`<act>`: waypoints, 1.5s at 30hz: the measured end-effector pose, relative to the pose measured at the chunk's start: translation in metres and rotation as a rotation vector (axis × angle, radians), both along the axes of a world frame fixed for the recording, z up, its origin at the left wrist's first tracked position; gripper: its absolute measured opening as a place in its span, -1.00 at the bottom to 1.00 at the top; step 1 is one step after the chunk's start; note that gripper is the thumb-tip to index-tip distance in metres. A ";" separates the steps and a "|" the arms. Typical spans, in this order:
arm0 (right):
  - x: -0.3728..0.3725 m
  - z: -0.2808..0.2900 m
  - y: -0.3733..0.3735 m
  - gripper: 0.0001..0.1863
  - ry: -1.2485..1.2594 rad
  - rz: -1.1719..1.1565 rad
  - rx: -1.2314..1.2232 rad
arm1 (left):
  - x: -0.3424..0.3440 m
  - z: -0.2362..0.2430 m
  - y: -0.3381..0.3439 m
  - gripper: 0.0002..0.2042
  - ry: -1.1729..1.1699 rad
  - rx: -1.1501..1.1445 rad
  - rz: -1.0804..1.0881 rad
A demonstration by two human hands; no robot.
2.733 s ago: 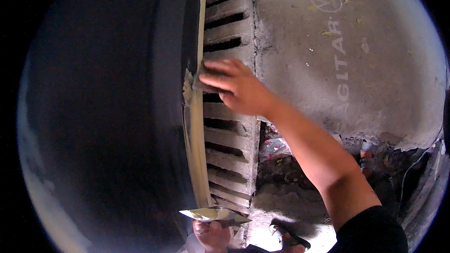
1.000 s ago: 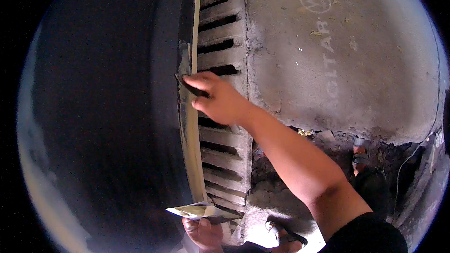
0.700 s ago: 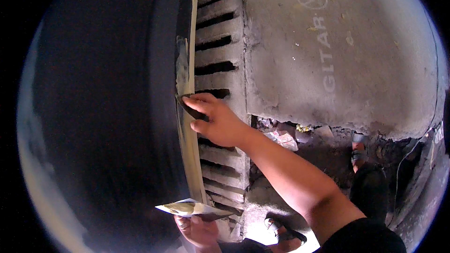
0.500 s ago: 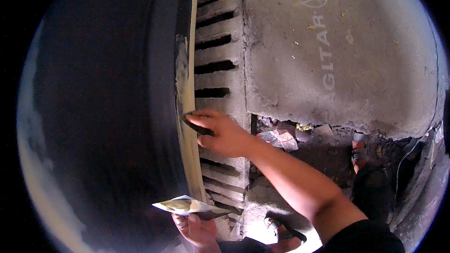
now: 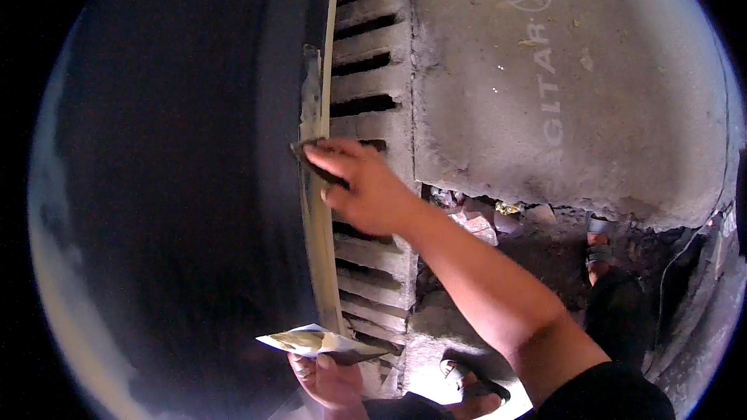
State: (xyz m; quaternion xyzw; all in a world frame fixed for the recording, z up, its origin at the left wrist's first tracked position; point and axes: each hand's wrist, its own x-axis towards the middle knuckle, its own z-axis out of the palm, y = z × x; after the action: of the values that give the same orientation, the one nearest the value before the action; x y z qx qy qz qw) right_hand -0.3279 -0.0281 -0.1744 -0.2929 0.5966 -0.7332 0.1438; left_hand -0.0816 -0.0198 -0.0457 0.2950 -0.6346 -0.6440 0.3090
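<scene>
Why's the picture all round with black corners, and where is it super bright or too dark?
Head view: the fisheye lens bends edges and leaves black corners; head view: the ground beside the lower sandal glares almost white; head view: the big panel at left is murky, and the dark tool in the right hand looks shadowy.

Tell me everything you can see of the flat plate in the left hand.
The flat plate is a thin sheet, pale on its left and darker on its right, narrowing to a point at either end. Its material is unclear. Yellowish paste is smeared on its left part. It lies crosswise, low in the view, gripped along its near edge by the left hand. Whether it touches the pale yellowish strip beyond cannot be told.
</scene>
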 end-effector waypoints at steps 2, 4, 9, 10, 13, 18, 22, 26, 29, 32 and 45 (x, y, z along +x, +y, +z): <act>0.023 0.004 0.009 -0.43 -0.038 0.016 -0.001 | -0.008 0.001 0.002 -0.61 0.007 0.049 0.001; 0.031 0.004 0.014 -0.44 -0.025 0.067 -0.002 | -0.009 0.002 0.002 -0.61 0.009 0.035 -0.016; -0.010 -0.018 0.018 -0.40 0.092 0.126 -0.023 | -0.011 0.007 0.004 -0.62 0.029 0.079 0.021; -0.026 -0.015 0.015 -0.40 0.094 0.054 0.013 | -0.013 0.007 0.005 -0.62 0.035 0.083 0.016; -0.051 0.003 0.007 -0.40 0.085 -0.071 0.072 | -0.009 0.004 0.000 -0.59 0.034 0.048 -0.054; 0.011 0.011 0.005 -0.38 0.132 -0.049 0.086 | -0.005 0.004 -0.003 -0.57 0.025 0.017 -0.069; 0.036 0.001 0.020 -0.41 0.151 0.045 0.040 | -0.003 0.000 -0.007 -0.58 0.045 0.039 -0.095; -0.024 -0.012 0.012 -0.38 0.249 -0.082 0.156 | -0.007 0.002 -0.001 -0.58 0.036 0.051 -0.057; -0.077 -0.010 -0.002 -0.43 0.117 -0.122 0.060 | -0.003 0.001 -0.002 -0.58 0.028 0.031 -0.043; -0.078 -0.013 -0.018 -0.45 0.022 -0.089 -0.053 | -0.009 0.005 0.002 -0.59 -0.011 0.024 -0.045; -0.095 -0.012 -0.007 -0.47 0.049 -0.082 -0.034 | -0.010 0.006 0.001 -0.57 -0.017 0.093 0.019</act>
State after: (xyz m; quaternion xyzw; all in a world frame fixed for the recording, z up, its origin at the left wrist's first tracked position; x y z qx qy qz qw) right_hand -0.4226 -0.0349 -0.1864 -0.2885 0.5988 -0.7411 0.0940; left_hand -0.0914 -0.0190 -0.0399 0.3205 -0.6039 -0.6672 0.2957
